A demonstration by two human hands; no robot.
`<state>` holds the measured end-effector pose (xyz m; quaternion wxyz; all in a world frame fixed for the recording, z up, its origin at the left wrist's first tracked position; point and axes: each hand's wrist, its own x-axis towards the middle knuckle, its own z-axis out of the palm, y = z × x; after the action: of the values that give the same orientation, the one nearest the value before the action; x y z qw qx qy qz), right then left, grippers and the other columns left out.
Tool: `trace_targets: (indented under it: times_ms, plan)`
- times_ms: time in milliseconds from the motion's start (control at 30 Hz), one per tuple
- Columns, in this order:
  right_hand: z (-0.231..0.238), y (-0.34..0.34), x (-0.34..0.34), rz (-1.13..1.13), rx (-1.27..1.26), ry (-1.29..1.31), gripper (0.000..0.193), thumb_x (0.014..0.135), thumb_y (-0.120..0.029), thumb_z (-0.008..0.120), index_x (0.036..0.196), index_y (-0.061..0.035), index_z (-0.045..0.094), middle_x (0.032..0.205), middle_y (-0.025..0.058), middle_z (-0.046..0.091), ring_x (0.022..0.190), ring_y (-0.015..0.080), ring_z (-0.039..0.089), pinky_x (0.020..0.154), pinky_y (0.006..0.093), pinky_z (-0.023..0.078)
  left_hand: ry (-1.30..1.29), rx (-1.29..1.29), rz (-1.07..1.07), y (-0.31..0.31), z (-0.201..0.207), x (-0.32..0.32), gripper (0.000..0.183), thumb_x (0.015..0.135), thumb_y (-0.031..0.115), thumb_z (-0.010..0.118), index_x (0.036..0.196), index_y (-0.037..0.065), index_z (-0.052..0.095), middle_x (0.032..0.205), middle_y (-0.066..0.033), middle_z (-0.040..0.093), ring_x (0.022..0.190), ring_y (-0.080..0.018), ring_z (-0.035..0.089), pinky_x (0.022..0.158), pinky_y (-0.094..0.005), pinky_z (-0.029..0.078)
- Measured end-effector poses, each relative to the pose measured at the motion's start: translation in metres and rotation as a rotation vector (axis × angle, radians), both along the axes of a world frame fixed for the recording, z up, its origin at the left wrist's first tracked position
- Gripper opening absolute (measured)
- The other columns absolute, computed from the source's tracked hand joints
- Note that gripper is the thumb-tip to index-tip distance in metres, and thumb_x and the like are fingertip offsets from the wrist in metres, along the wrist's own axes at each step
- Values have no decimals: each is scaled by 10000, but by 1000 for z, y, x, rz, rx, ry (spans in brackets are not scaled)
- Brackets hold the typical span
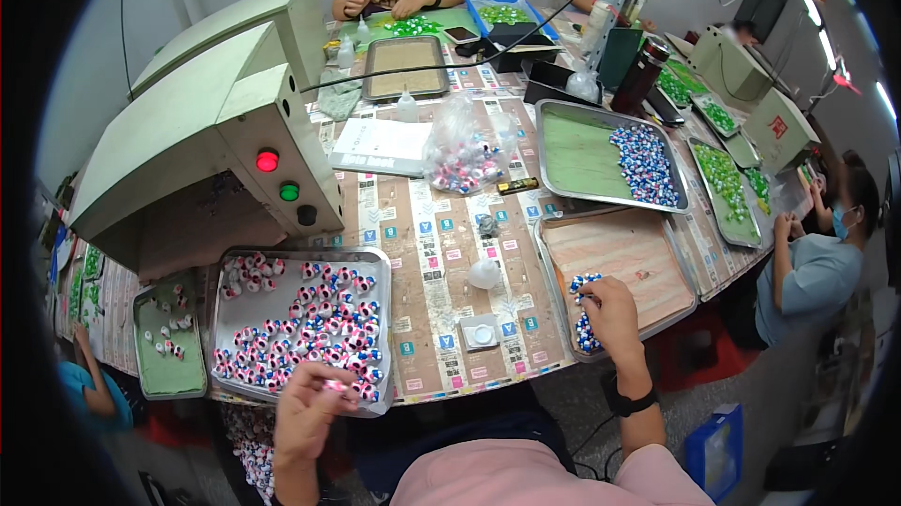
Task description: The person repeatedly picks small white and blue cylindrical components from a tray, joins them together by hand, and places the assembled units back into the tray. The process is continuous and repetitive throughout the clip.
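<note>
At the front edge of the left metal tray, my left hand pinches a small pink-and-white piece between thumb and fingers. That tray carries many small rounded pieces in white, pink, black and blue. Over on the right, my right hand reaches into a tray with a worn orange-brown lining. Its fingertips are drawn together over small blue-and-white pieces lined along the tray's left side. Whatever is between those fingertips is too small to make out.
A pale green machine with red and green lights stands behind the left tray. Between the trays are a white dropper bottle and a small white dish. Farther back lie a bag of pieces and a green-lined tray. Co-workers sit around.
</note>
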<state>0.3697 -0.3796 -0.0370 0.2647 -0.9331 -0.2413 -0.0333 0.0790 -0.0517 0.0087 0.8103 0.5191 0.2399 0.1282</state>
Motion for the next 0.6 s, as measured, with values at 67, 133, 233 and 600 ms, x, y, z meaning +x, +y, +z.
trace_targets:
  times_ms: [67,133,233,600]
  plan:
    - [-1,5,-2,-17,-87,37,155,748,-61,688,899,-27,677,879,140,641,871,339,577,778,423,467,10,-81,-63,-16,-3,7,207,910,64,607,1074,-34,527,1029,-174,635,764,-163,644,666,-263,554]
    - [-1,8,-2,-16,-121,61,166,744,-79,697,902,-29,678,885,137,643,870,343,577,776,426,469,6,-153,-97,-29,-13,11,233,918,99,616,1087,-39,535,1012,-171,644,725,-159,636,633,-266,542]
    - [2,7,-1,-8,-96,75,187,743,-95,706,918,-34,680,883,134,646,875,348,578,777,431,471,-37,-325,-147,-43,-30,15,226,932,55,598,1130,-47,560,1061,-150,643,768,-149,641,680,-254,552]
    - [4,7,-1,-60,63,194,228,727,0,678,954,-17,665,854,126,633,720,238,607,674,347,490,-15,-575,-210,-59,-38,25,325,985,70,498,1295,-30,499,1110,-135,624,913,-173,646,791,-281,564]
